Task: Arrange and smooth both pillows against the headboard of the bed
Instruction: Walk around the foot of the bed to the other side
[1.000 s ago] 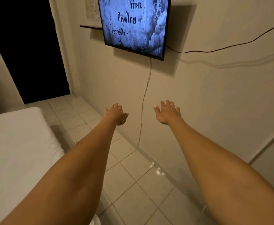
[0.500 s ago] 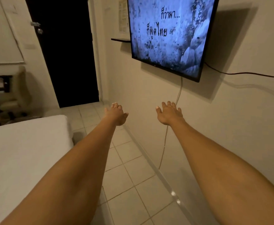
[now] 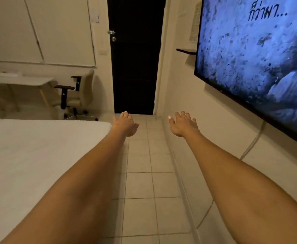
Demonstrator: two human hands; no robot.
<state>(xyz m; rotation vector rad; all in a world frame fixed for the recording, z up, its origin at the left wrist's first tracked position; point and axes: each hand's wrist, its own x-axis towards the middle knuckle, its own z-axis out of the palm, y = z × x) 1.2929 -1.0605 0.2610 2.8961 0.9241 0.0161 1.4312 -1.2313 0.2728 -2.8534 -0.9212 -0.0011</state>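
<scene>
View has swung left off the TV (image 3: pixel 253 64) toward the door (image 3: pixel 135 55) at 12, bed (image 3: pixel 38 155) now filling 9 o'clock; left hand (image 3: pixel 125 125) and right hand (image 3: pixel 183 125) both spread wide, empty, pillows and headboard not in sight, so nothing arranged yet.
</scene>
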